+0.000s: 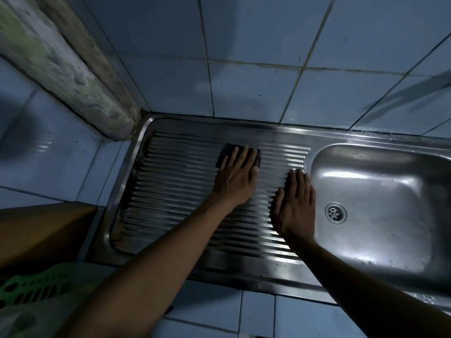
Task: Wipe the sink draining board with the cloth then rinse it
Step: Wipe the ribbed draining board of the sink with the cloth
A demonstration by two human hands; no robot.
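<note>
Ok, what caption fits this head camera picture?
Left hand presses a dark cloth on the draining board; right hand rests flat.

Dark cloth [227, 154], seemingly folded, flat on ridged steel draining board [175, 191].

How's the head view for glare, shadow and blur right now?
Head view: dim overall; bright glare on the basin and on the ribs of the draining board near the cloth; left hand slightly motion-blurred, right hand sharper; wide-angle bending of tile lines; forearms in deep shadow.
</note>
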